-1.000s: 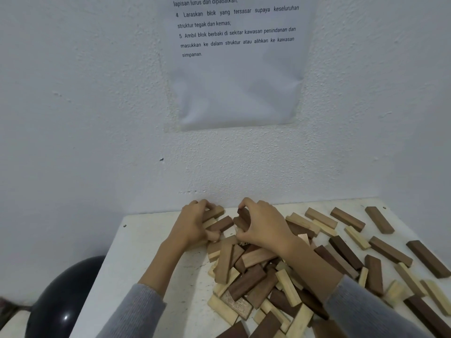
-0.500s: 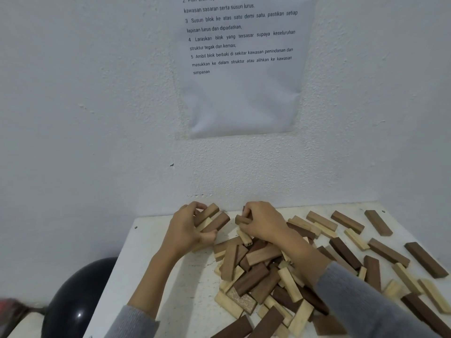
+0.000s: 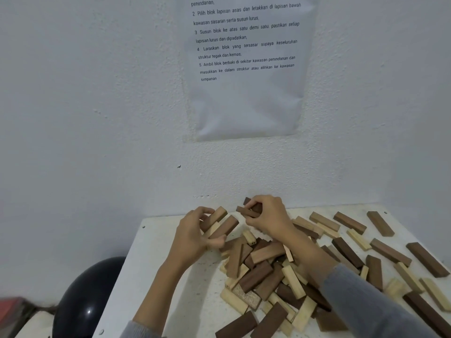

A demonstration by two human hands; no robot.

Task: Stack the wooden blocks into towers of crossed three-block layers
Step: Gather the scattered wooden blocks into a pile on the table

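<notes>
Blocks: position and status.

Left hand (image 3: 192,230): curled round a bundle (image 3: 219,224) of about three blocks, brown and pale, held side by side and raised clear of the table (image 3: 156,252) at the far left edge of the pile.

Right hand (image 3: 268,215): pinching one dark block (image 3: 247,211) at the fingertips, just beside the bundle. Contact between the two not determinable. Possibly a second dark block behind the fingers, not confirmed.

Below the hands, toward the viewer: loose pile (image 3: 263,272), lying criss-cross at random, with no ordered layer. Further right: singles (image 3: 390,252) scattered flat, mostly apart from one another. Beyond: wall sheet (image 3: 246,106) with printed steps. Low left, beside the table: black round object (image 3: 90,301).

Progress, as judged: no tower standing and no base layer laid. Appears to be the gathering of a first three-block layer in hand. Remaining: set that layer down, cross the next over it, repeat through the whole stock. Practically all of the task outstanding.

Against half a second earlier: same grips on the same pieces. Against one second earlier: hands lifted off the pile. Pile and singles unchanged. View pitched up, with more lines of the sheet showing.
</notes>
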